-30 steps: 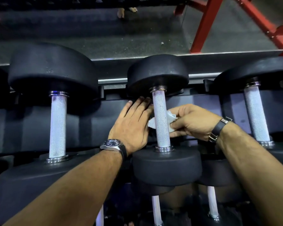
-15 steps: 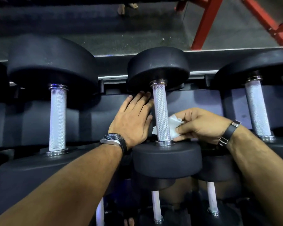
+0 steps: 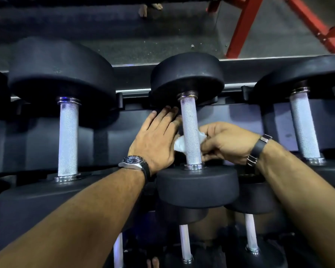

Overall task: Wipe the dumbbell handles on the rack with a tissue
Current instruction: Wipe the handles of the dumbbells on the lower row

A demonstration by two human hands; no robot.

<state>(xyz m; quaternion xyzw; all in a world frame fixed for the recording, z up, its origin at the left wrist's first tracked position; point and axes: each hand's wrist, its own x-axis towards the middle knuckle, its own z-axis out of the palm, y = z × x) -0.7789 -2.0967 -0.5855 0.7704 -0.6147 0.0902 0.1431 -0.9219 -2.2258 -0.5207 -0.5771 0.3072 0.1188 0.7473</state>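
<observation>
1. Three dumbbells lie on the rack's top tier: the middle dumbbell [image 3: 190,130], one to its left [image 3: 68,138], one to its right [image 3: 304,128].
2. Three more handles show below the middle dumbbell: [image 3: 118,252], [image 3: 185,242], [image 3: 250,235].
3. Two hands flank the middle dumbbell's handle: left hand [image 3: 155,140], right hand [image 3: 226,142].
4. One tissue [image 3: 179,145] sits behind that handle.
5. Two wrist pieces: a watch [image 3: 132,162], a strap [image 3: 258,149].

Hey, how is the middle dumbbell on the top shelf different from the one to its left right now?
The middle dumbbell has smaller black heads; the left dumbbell has clearly bigger ones. The middle handle has a white tissue wrapped behind it, gripped by the right hand, with the left hand flat beside it; nothing touches the left handle. Both have knurled silver handles with chrome collars and lie front to back on the rack.
</observation>
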